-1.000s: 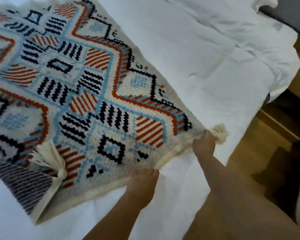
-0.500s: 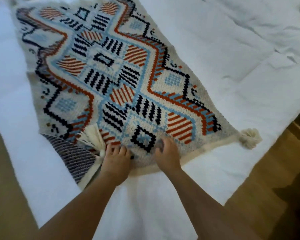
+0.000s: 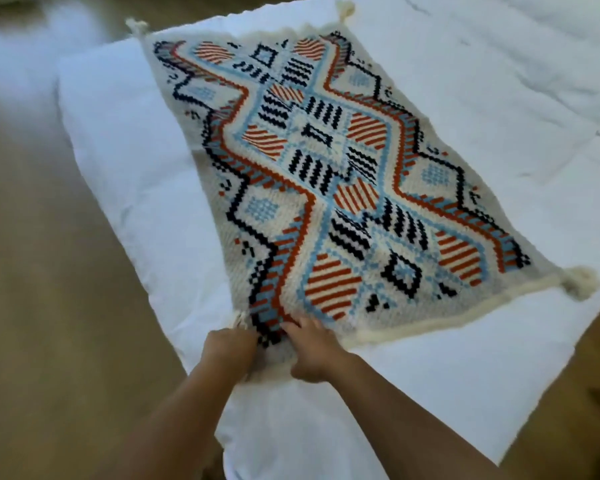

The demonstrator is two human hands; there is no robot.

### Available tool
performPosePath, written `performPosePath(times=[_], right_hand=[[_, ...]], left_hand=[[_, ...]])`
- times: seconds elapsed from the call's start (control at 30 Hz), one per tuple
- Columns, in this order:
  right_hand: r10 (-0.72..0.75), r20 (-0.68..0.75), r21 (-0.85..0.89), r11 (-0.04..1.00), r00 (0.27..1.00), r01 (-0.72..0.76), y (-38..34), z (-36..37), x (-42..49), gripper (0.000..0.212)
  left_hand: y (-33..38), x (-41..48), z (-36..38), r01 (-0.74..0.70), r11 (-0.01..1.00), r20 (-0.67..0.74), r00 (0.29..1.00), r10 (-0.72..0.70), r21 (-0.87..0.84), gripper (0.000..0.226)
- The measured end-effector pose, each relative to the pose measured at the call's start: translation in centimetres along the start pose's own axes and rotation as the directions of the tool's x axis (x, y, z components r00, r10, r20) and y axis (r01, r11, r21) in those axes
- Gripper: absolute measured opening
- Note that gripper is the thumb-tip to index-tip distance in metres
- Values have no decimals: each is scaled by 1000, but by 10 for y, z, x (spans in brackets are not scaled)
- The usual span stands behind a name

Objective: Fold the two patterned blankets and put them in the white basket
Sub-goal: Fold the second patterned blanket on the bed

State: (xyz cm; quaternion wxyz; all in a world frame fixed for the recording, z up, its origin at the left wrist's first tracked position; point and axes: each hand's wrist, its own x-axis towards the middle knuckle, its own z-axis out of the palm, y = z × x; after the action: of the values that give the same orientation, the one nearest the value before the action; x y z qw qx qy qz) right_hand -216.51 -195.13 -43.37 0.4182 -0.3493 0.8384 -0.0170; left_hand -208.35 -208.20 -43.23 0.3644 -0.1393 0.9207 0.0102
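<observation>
A patterned blanket (image 3: 329, 174), cream with orange, blue and black diamonds and a tassel at each corner, lies spread flat on a white bed (image 3: 125, 174). My left hand (image 3: 230, 348) grips its near left corner, fingers curled round the edge beside a tassel. My right hand (image 3: 314, 351) lies close beside it on the same corner, fingers over the fabric and thumb tucked below the edge. No second blanket or white basket appears in view.
Wooden floor (image 3: 35, 306) runs along the bed's left side and shows again at the lower right corner. Rumpled white bedding (image 3: 534, 71) fills the far right of the bed.
The folded-over near left corner has been laid out flat. Both hands moved left along the near edge and now meet at that corner. The view has pulled back, showing the whole blanket.
</observation>
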Motion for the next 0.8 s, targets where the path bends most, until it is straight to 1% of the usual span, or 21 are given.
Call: performPosePath(times=[0.07, 0.1, 0.13, 0.2, 0.23, 0.27, 0.3, 0.33, 0.4, 0.43, 0.47, 0.5, 0.53, 0.57, 0.6, 0.67, 0.77, 0.8], right_hand=[[4, 10, -116, 993, 1000, -3, -27, 19, -4, 90], [0, -11, -164, 986, 1000, -2, -41, 29, -6, 89], [-9, -59, -222, 975, 998, -4, -54, 38, -8, 82], [-49, -216, -311, 950, 975, -21, -74, 48, -10, 54], [-72, -272, -336, 942, 960, -25, -82, 50, -10, 42], [-92, -287, -351, 936, 953, -15, -89, 52, -11, 35], [-106, -269, -361, 933, 957, 2, -94, 54, -14, 32], [-109, -219, -366, 930, 970, 22, -98, 57, -18, 30], [-120, -57, -399, 913, 991, 88, -108, 76, -27, 26], [-113, 34, -414, 903, 993, 117, -114, 88, -32, 25], [-76, 117, -418, 901, 990, 118, -119, 102, -38, 25], [-16, 168, -392, 917, 986, 81, -121, 113, -42, 28], [50, 182, -358, 934, 982, 19, -121, 120, -43, 31], [99, 153, -330, 943, 983, -43, -120, 120, -42, 34], [126, 101, -303, 949, 987, -90, -119, 118, -42, 35], [173, 8, -221, 961, 985, -167, -117, 110, -43, 35], [243, -146, -39, 967, 959, -251, -116, 103, -43, 33], [276, -188, 42, 961, 943, -273, -117, 100, -43, 32]], left_hand=[[-14, -14, 14, -20, 992, 35, 999, 25, -121, 25], [-20, -22, 20, -40, 987, 34, 998, 46, -154, 25], [-26, -29, 26, -49, 982, 33, 998, 56, -181, 25], [-33, -38, 36, -52, 964, 45, 997, 66, -262, 26], [-37, -43, 39, -54, 956, 49, 996, 71, -288, 27], [-39, -48, 43, -68, 957, 41, 996, 83, -282, 29], [-40, -52, 48, -98, 963, 37, 993, 111, -251, 31], [-40, -57, 55, -146, 969, 48, 986, 158, -200, 31], [-36, -72, 78, -261, 959, 135, 952, 275, -110, 31], [-32, -83, 93, -290, 951, 191, 933, 306, -107, 32], [-28, -96, 108, -291, 948, 229, 922, 314, -129, 34], [-23, -106, 122, -277, 947, 256, 915, 312, -164, 34], [-21, -113, 128, -274, 944, 262, 912, 315, -183, 35], [-22, -115, 131, -286, 941, 242, 914, 325, -181, 36], [-24, -115, 132, -322, 932, 201, 915, 351, -164, 36], [-32, -112, 120, -338, 923, 99, 928, 359, -182, 35], [-51, -103, 99, -322, 917, -102, 946, 306, -236, 37], [-57, -101, 93, -323, 921, -150, 943, 295, -217, 40]])
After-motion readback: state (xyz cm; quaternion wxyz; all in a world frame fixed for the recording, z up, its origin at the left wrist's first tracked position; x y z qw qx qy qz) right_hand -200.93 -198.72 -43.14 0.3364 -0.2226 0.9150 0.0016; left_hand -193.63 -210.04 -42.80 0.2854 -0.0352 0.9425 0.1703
